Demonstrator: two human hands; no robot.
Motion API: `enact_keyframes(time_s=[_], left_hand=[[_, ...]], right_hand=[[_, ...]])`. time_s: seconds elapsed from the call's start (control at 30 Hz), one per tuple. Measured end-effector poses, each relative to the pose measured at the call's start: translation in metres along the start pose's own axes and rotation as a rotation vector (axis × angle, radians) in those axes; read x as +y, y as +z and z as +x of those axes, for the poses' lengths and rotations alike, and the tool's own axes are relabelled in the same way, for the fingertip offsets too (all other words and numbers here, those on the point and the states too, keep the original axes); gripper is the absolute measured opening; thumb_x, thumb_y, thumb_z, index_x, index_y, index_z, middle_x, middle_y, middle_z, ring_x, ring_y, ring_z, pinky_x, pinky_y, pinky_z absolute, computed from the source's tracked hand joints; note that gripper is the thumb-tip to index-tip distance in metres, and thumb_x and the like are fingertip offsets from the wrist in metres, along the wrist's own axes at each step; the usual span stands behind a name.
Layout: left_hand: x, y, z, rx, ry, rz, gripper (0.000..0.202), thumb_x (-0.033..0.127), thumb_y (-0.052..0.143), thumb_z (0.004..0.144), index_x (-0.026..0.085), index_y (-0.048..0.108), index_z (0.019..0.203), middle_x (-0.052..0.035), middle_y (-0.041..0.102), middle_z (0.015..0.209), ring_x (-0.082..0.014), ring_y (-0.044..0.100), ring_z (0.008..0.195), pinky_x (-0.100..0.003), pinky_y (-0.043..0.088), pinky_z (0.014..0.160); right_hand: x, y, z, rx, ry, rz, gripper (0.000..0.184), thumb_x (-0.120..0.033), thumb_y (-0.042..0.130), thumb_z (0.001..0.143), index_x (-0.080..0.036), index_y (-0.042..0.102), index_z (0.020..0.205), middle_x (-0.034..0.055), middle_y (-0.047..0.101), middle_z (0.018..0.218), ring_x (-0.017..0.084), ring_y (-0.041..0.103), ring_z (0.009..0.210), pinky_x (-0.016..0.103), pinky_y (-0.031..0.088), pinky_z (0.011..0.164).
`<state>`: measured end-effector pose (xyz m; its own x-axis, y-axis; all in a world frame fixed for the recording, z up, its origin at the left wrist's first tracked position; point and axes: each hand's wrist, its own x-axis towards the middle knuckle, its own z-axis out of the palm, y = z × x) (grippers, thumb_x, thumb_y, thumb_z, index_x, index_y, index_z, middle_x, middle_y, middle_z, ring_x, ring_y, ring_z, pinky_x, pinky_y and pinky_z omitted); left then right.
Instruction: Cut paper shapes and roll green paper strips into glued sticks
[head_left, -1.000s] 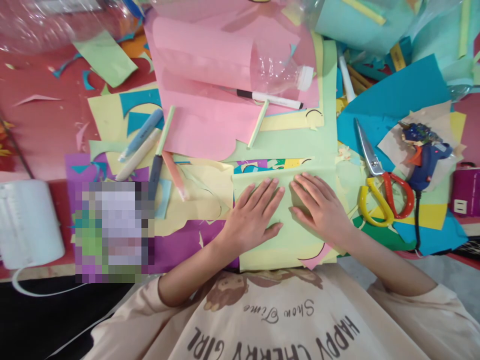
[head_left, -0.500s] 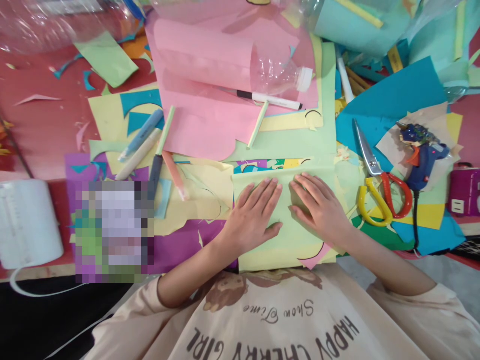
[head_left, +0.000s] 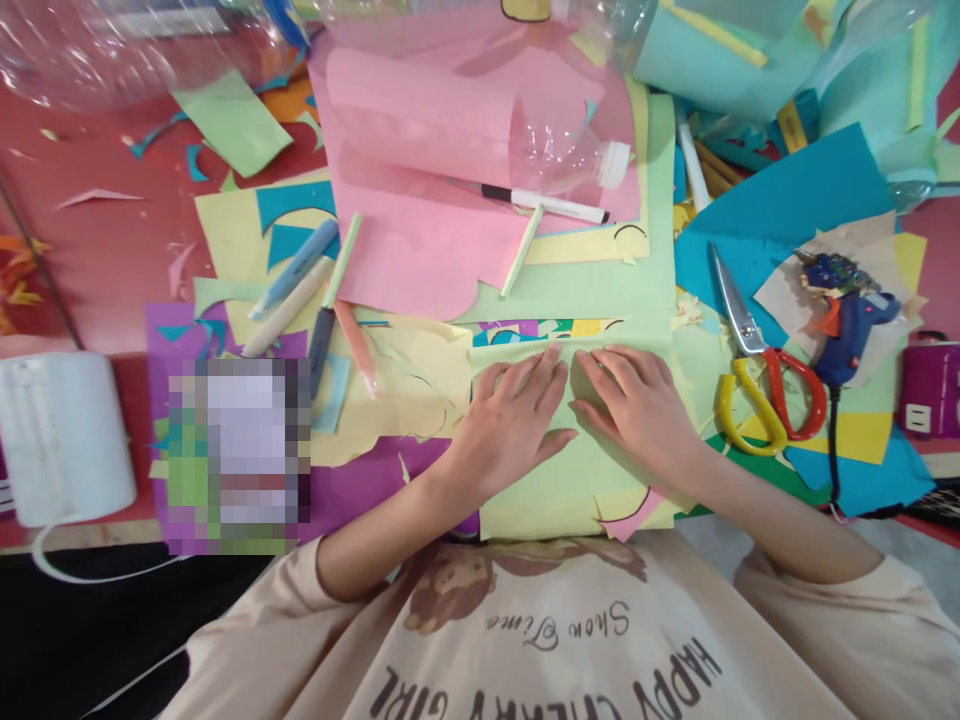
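Note:
A pale green sheet of paper [head_left: 570, 480] lies in front of my chest, its far edge folded over in a narrow strip. My left hand [head_left: 510, 415] rests on it palm down, fingers stretched toward the fold. On the right half of the sheet lies my right hand [head_left: 634, 405], also flat, its fingertips at the folded edge and bent a little. The two hands are close together but apart. A pink scrap [head_left: 637, 512] shows by the sheet's near right corner.
Right of the sheet lie scissors [head_left: 750, 350] and a blue glue gun [head_left: 851, 325] with its cord. Beyond are a pink-wrapped bottle [head_left: 427, 115] and a marker [head_left: 544, 202]. Several pens [head_left: 296, 265] and a white corded device [head_left: 64, 440] are at left.
Both hands have slid slightly toward the fold and closer together. The right fingers are more bent than before. The view has shifted a little.

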<state>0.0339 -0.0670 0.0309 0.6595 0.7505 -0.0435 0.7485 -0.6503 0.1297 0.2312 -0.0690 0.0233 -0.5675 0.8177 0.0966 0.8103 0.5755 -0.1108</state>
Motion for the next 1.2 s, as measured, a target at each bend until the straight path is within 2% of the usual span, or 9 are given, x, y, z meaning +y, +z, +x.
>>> enact_keyframes(time_s=[0.2, 0.5, 0.77, 0.97, 1.2], left_hand=[[-0.001, -0.005, 0.003, -0.049, -0.016, -0.010, 0.052, 0.043, 0.043, 0.092, 0.013, 0.047, 0.134, -0.0122, 0.041, 0.148, -0.0281, 0.052, 0.115, -0.042, 0.045, 0.087], [0.001, -0.003, 0.005, -0.014, -0.064, -0.021, 0.038, 0.033, 0.043, 0.094, 0.017, 0.054, 0.125, -0.0089, 0.047, 0.144, -0.0255, 0.055, 0.108, -0.040, 0.046, 0.082], [0.004, -0.001, 0.005, 0.007, -0.088, -0.004, 0.036, 0.032, 0.045, 0.092, 0.015, 0.056, 0.122, -0.0115, 0.049, 0.142, -0.0269, 0.055, 0.110, -0.042, 0.047, 0.085], [-0.005, -0.002, 0.000, 0.006, -0.068, -0.134, 0.039, 0.036, 0.045, 0.093, 0.018, 0.053, 0.127, -0.0135, 0.046, 0.144, -0.0260, 0.052, 0.118, -0.039, 0.047, 0.092], [-0.009, -0.012, -0.011, 0.009, -0.139, -0.098, 0.041, 0.036, 0.045, 0.093, 0.021, 0.054, 0.130, -0.0131, 0.051, 0.140, -0.0272, 0.052, 0.119, -0.039, 0.048, 0.089]], right_hand=[[-0.002, 0.000, 0.010, -0.035, 0.005, -0.105, 0.045, -0.032, 0.040, 0.095, -0.013, 0.050, 0.134, 0.0126, 0.058, 0.095, 0.026, 0.046, 0.091, 0.039, 0.042, 0.077], [-0.004, 0.000, 0.014, -0.039, 0.024, -0.139, 0.043, -0.029, 0.037, 0.096, -0.016, 0.050, 0.134, 0.0111, 0.056, 0.090, 0.024, 0.044, 0.084, 0.037, 0.038, 0.072], [0.000, -0.006, 0.019, -0.038, 0.036, -0.126, 0.040, -0.025, 0.037, 0.096, -0.016, 0.053, 0.132, 0.0105, 0.057, 0.092, 0.022, 0.046, 0.082, 0.035, 0.037, 0.072], [0.015, -0.012, 0.014, -0.048, 0.072, -0.078, 0.036, -0.025, 0.039, 0.095, -0.018, 0.060, 0.124, 0.0087, 0.058, 0.086, 0.023, 0.048, 0.083, 0.036, 0.038, 0.075], [0.037, -0.020, -0.004, -0.029, 0.163, -0.117, 0.033, -0.023, 0.041, 0.093, -0.017, 0.065, 0.116, 0.0081, 0.061, 0.084, 0.022, 0.051, 0.081, 0.037, 0.038, 0.074]])
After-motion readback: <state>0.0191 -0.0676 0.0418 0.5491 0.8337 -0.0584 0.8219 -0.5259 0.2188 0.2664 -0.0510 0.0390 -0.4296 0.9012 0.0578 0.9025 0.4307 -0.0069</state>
